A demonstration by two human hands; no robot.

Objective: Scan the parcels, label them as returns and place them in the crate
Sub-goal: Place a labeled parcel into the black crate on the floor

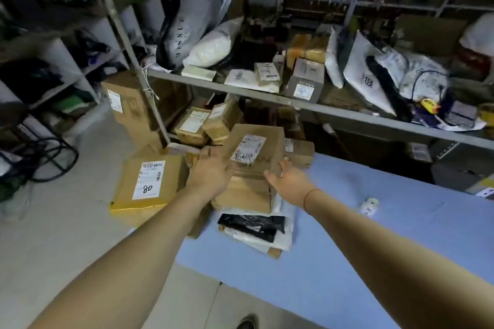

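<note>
A brown cardboard parcel [254,149] with a white label and black handwriting sits tilted on top of a stack of parcels [246,195] at the far left corner of the blue table [347,248]. My left hand [211,172] lies against the parcel's left side, and its fingertips are hidden behind the edge. My right hand [287,177] is spread, palm towards the parcel's lower right side, with its fingers touching it. A small white label roll [370,205] lies on the table to the right.
A padded yellow parcel marked 80 [149,181] leans left of the stack. A black poly bag [251,224] lies under it. More boxes sit on the floor [53,235] behind. A metal shelf [294,104] carries bags, boxes and a yellow scanner [429,105]. Cables lie on the left.
</note>
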